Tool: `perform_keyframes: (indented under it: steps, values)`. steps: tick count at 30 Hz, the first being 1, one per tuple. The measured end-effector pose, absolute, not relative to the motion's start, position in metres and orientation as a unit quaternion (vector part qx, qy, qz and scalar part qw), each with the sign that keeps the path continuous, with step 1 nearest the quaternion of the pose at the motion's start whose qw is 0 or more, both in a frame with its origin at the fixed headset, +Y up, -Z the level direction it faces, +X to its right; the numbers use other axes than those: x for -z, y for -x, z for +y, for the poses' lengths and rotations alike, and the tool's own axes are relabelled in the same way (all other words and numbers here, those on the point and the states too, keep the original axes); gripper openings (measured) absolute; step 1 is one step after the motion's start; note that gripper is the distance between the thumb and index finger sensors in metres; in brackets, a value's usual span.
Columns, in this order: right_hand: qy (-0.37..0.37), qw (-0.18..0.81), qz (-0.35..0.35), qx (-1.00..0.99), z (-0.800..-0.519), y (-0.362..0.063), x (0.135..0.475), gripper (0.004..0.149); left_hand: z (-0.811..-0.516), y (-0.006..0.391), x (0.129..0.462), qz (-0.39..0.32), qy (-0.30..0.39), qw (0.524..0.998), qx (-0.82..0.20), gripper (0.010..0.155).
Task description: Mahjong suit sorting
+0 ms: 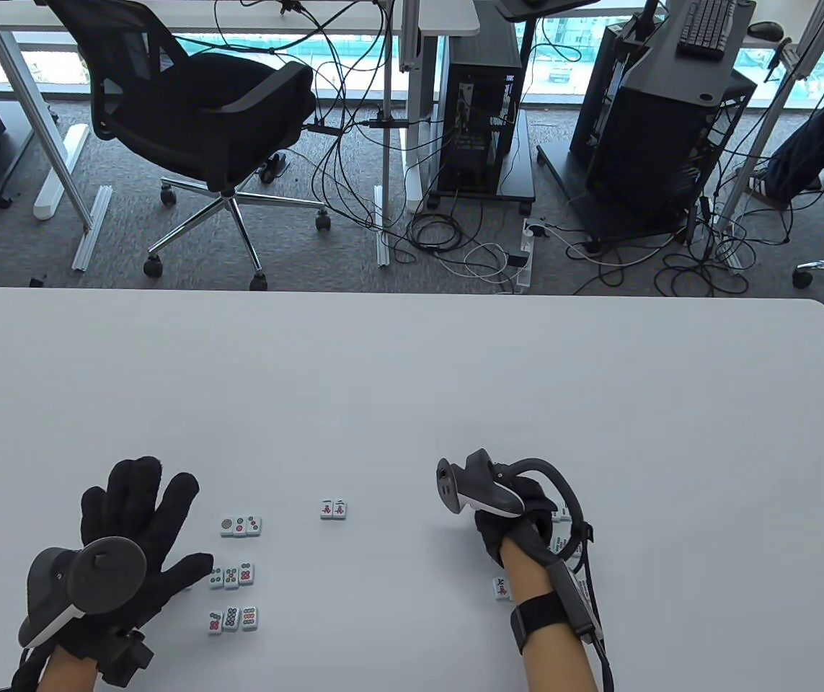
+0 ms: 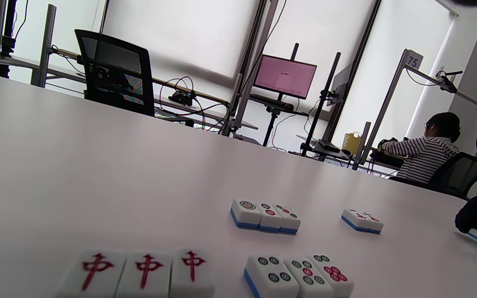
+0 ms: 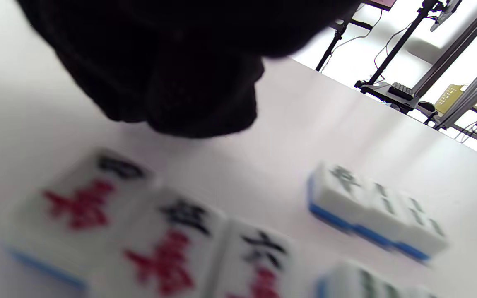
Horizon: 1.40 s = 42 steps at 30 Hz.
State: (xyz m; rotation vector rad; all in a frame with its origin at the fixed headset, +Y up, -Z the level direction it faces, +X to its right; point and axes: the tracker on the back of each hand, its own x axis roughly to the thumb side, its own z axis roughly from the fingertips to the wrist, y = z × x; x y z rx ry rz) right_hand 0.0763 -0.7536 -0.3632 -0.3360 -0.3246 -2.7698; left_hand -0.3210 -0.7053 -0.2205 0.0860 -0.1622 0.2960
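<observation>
My left hand [image 1: 139, 530] lies open with its fingers spread flat on the table, left of three short rows of dot tiles [image 1: 241, 526] [image 1: 231, 575] [image 1: 231, 618]. The left wrist view shows two of those dot rows [image 2: 268, 215] [image 2: 300, 276] and a row of three red-character tiles [image 2: 145, 271] close to the camera. A pair of character tiles [image 1: 334, 509] [image 2: 362, 220] sits mid-table. My right hand [image 1: 520, 522] is curled over more tiles [image 1: 563, 540]; its fingers [image 3: 172, 70] hang above a blurred row of character tiles [image 3: 160, 231] and a blue-backed row [image 3: 375, 211]. One tile [image 1: 502, 587] lies by my right wrist.
The white table [image 1: 412, 375] stretches far beyond the tiles to its back edge. Behind it stand an office chair [image 1: 202, 122], computer towers and cables on the floor. A person in a striped top [image 2: 425, 153] sits at another desk.
</observation>
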Motion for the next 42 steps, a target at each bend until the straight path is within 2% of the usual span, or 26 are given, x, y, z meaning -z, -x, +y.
perform_keyframes:
  steps: [4,6,9,19,24,30,35,42]
  values:
    - [0.180,0.090,-0.050,0.978,-0.746,-0.018,0.352,0.058,-0.706,0.320,0.221,-0.081,-0.041,0.985,-0.144,0.090]
    - [0.211,0.095,-0.029,0.972,-0.747,0.006,0.346,0.058,-0.706,0.320,0.221,-0.082,-0.040,0.985,-0.144,0.090]
    - [0.248,0.112,-0.036,0.962,-0.753,0.037,0.340,0.058,-0.705,0.320,0.220,-0.083,-0.041,0.985,-0.146,0.090]
    - [0.249,0.115,-0.063,0.960,-0.765,0.066,0.344,0.056,-0.702,0.320,0.219,-0.087,-0.050,0.983,-0.156,0.090]
    - [0.245,0.122,-0.041,0.961,-0.765,0.064,0.344,0.057,-0.702,0.320,0.218,-0.090,-0.054,0.982,-0.157,0.090]
    - [0.249,0.108,-0.026,0.962,-0.749,0.046,0.336,0.063,-0.702,0.320,0.218,-0.093,-0.053,0.982,-0.157,0.089]
    - [0.237,0.139,-0.029,0.961,-0.733,0.010,0.329,0.063,-0.702,0.318,0.218,-0.095,-0.051,0.982,-0.154,0.089]
    - [0.168,0.183,-0.101,0.963,-0.728,-0.064,0.324,0.062,-0.703,0.317,0.217,-0.095,-0.046,0.983,-0.149,0.089]
